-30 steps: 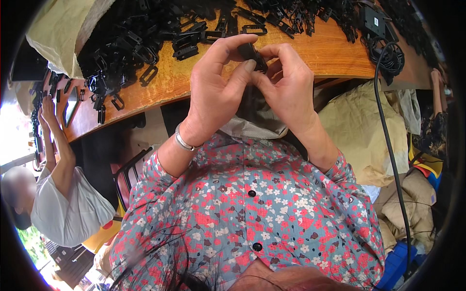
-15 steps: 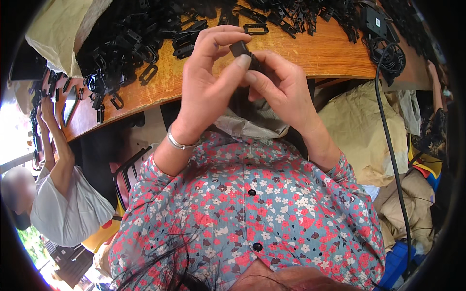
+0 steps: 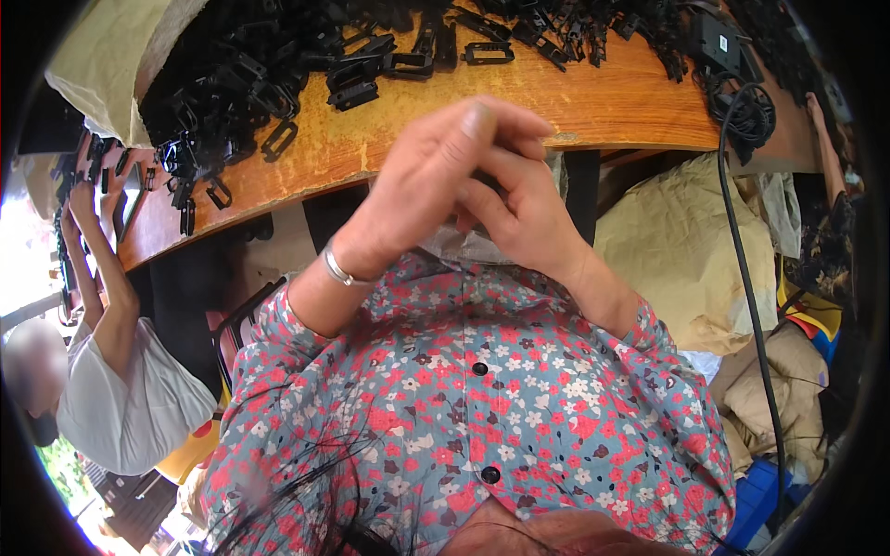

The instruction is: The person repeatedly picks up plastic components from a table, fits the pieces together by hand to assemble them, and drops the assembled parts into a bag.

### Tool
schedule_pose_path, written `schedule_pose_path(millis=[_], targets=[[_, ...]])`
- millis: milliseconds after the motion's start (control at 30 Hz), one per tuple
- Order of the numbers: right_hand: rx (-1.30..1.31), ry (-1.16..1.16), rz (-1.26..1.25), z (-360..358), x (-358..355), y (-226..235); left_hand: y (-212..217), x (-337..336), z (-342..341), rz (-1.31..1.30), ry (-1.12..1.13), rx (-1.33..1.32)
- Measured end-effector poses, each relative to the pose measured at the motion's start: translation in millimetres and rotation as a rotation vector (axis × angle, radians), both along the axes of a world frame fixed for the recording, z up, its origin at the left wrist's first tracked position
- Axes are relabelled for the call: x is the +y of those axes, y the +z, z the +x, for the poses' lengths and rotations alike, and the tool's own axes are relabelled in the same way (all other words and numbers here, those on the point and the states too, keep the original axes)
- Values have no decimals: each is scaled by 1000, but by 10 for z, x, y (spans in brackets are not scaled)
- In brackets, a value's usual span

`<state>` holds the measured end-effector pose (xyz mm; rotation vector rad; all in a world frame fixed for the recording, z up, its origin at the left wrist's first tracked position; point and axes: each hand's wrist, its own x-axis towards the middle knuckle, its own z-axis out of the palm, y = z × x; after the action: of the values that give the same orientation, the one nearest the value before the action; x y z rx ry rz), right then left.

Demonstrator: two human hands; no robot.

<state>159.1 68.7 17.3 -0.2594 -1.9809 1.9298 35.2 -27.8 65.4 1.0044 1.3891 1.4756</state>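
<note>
Head view, looking down the front of a person in a grey shirt printed with red and white flowers: both bare hands are raised together just below the near edge of the curved orange-brown wooden counter. Their left hand, with a thin silver bangle at the wrist, lies over the right hand, its fingers pressed close together and curled forward. The right hand's fingers are folded in against the left palm. A sliver of something dark shows between the two hands, but they cover it almost wholly, so I cannot tell what it is or whether the fingers are pinching it.

Across the counter's far side lies a loose heap of small black plastic buckles and clips, thickest toward the left, with a few single frames lying apart nearer the middle. At the counter's right end sits a small black box with a coiled black cable that drops over the edge and runs down past bulging tan sacks. At the left, another person in a white top reaches a hand up to the counter's end, among more of the black pieces
</note>
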Motion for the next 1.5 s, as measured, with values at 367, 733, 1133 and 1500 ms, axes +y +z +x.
schedule_pose_path(millis=[367, 733, 1133, 1500], targets=[[169, -107, 141, -144, -109, -42, -106, -56, -41, 87, 224, -90], [63, 137, 52, -29, -101, 93, -111, -158, -193, 128, 401, 160], [65, 77, 303, 53, -107, -50, -222, -286, -40, 125, 386, 70], [-230, 232, 236, 355, -18, -424, -276, -421, -164, 138, 467, 403]])
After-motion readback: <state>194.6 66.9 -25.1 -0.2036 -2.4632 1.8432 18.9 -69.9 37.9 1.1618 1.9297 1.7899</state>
